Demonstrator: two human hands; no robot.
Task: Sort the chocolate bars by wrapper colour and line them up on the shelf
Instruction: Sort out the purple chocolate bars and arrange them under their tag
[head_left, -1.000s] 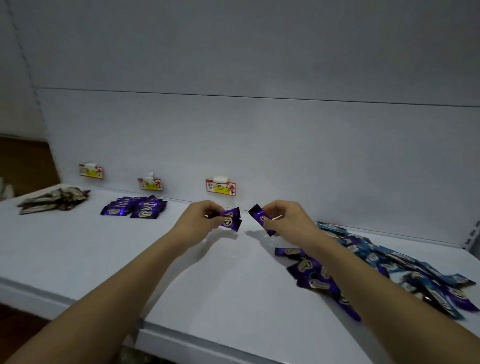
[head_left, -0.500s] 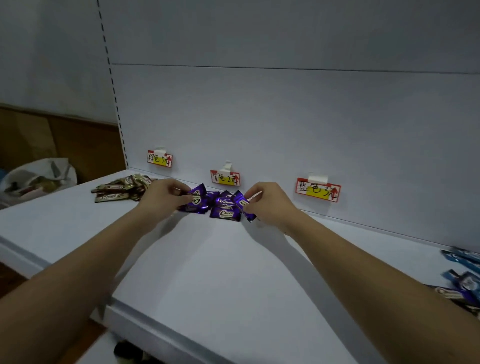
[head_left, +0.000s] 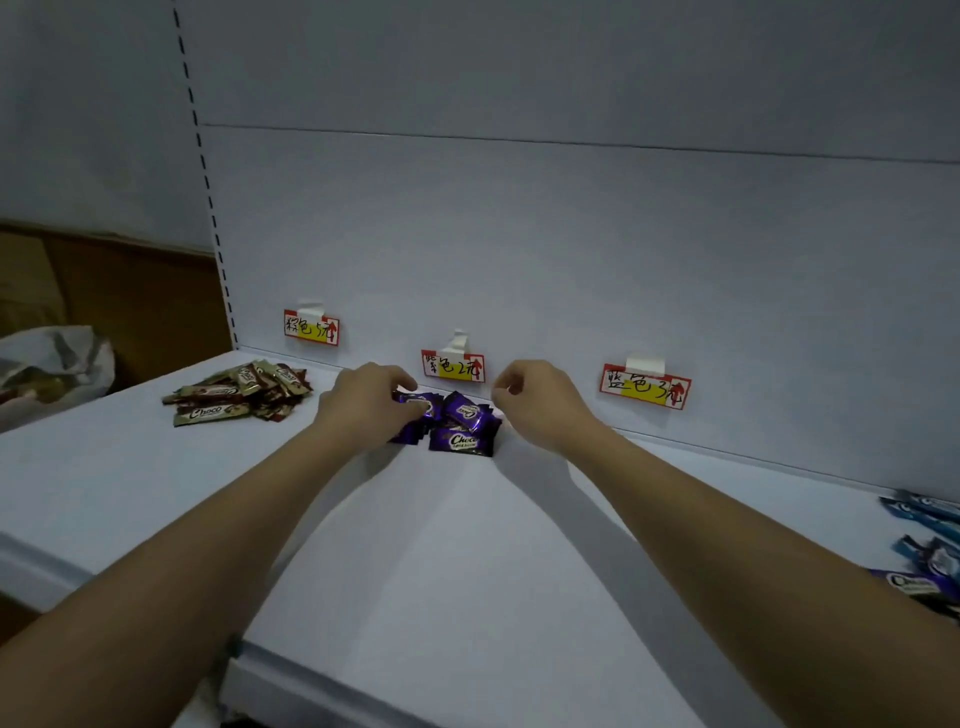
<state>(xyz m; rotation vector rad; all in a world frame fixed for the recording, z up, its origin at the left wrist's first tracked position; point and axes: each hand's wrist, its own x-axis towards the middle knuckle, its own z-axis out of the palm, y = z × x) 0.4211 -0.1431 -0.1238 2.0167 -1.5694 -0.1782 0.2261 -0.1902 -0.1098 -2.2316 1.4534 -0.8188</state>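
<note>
The purple chocolate bars (head_left: 460, 427) lie heaped on the white shelf (head_left: 467, 545) against the back panel, right under the middle price tag (head_left: 453, 366). Our left hand (head_left: 369, 402) curls over the heap's left edge, fingers pinching a purple wrapper, while our right hand (head_left: 535, 402) hovers just right of the heap, fingers loosely curled and holding nothing. The brown bars (head_left: 239, 397) sit further left under their own tag (head_left: 310, 327), and blue bars (head_left: 927, 545) lie far right, beyond a third tag (head_left: 645, 385)
</note>
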